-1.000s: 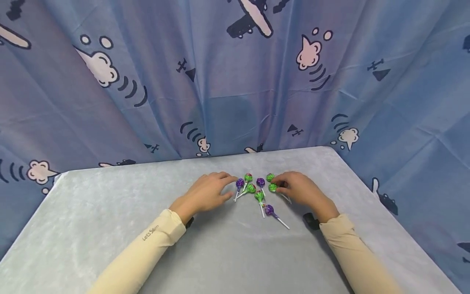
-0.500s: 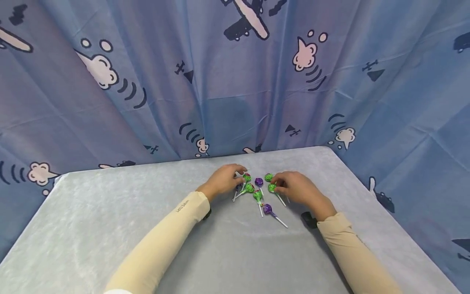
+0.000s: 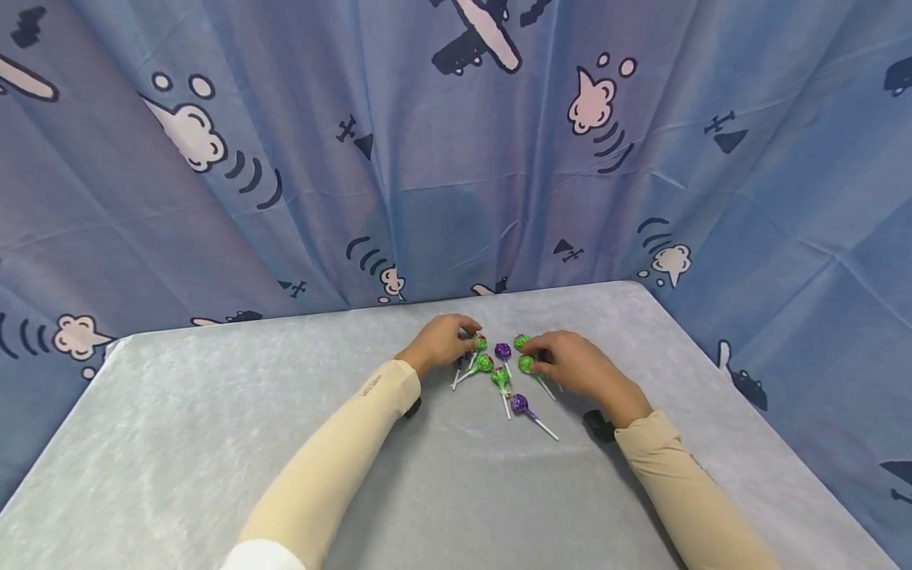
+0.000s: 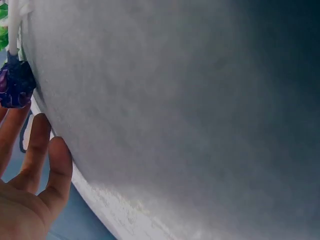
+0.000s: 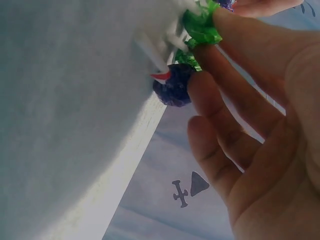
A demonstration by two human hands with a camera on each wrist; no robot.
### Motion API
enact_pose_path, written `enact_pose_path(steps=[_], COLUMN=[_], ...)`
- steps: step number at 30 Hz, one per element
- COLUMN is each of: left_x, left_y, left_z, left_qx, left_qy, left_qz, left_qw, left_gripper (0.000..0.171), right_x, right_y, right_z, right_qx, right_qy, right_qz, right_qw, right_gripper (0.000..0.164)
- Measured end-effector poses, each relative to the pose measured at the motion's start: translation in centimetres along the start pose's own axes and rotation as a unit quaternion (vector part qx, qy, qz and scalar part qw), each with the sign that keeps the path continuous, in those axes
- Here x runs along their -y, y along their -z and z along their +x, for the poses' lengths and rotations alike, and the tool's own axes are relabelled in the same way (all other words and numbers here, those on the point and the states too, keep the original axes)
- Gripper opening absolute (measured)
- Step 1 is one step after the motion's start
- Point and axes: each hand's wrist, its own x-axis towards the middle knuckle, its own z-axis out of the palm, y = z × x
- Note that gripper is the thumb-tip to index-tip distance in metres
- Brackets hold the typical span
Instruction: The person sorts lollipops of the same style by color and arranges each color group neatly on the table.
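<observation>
In the head view my left hand [image 3: 438, 342] reaches to a green lollipop [image 3: 480, 343], thumb and index finger on either side of its head; whether they grip it is unclear. A purple lollipop [image 4: 17, 85] lies by its fingers in the left wrist view. My right hand [image 3: 577, 364] pinches a green lollipop [image 5: 202, 25] between thumb and index finger, its white stick resting on the table. Beside the right fingertips are a purple lollipop [image 5: 172, 87] and another green lollipop [image 3: 522, 341].
Between the hands lie a purple lollipop [image 3: 503, 351] and two green lollipops, one in front [image 3: 501, 378]. Nearest the person is a purple lollipop [image 3: 519, 404]. All rest on a pale grey table [image 3: 214, 412] backed by a blue patterned curtain [image 3: 442, 229].
My left hand has moved right, from beside the purple lollipop to the green one behind it. The stick of the green lollipop at my right hand has swung slightly; the right hand has hardly moved.
</observation>
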Motion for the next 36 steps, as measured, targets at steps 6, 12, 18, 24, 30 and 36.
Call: enact_pose_path(steps=[6,12,18,24,30,36], left_x=[0.08,-0.37,-0.68,-0.58,-0.63,-0.49], left_y=[-0.01,-0.09,-0.48,-0.72,-0.65,-0.41], left_z=[0.37,0.44,0.44,0.51,0.39,0.37], left_qx=[0.002,0.001,0.002,-0.011,-0.018,-0.03], left_qy=[-0.006,-0.003,0.006,0.019,0.023,0.013], left_qz=[0.008,0.007,-0.016,-0.043,-0.063,-0.062], left_qw=[0.9999,1.0,0.9998,0.9988,0.9976,0.9975], left_gripper=[0.031,0.033,0.03,0.028,0.028,0.028], right_x=[0.15,0.23,0.19,0.14,0.17,0.22], right_y=[0.13,0.21,0.02,-0.21,-0.18,-0.17], right_z=[0.11,0.01,-0.28,-0.43,-0.23,0.05], right_qx=[0.014,0.017,0.023,0.023,0.02,0.018], right_qy=[0.004,0.003,-0.008,-0.013,-0.009,-0.004], right_qz=[-0.003,0.001,0.001,0.007,0.006,0.005], right_qw=[1.0,1.0,1.0,1.0,1.0,1.0], right_gripper=[0.03,0.031,0.032,0.033,0.032,0.031])
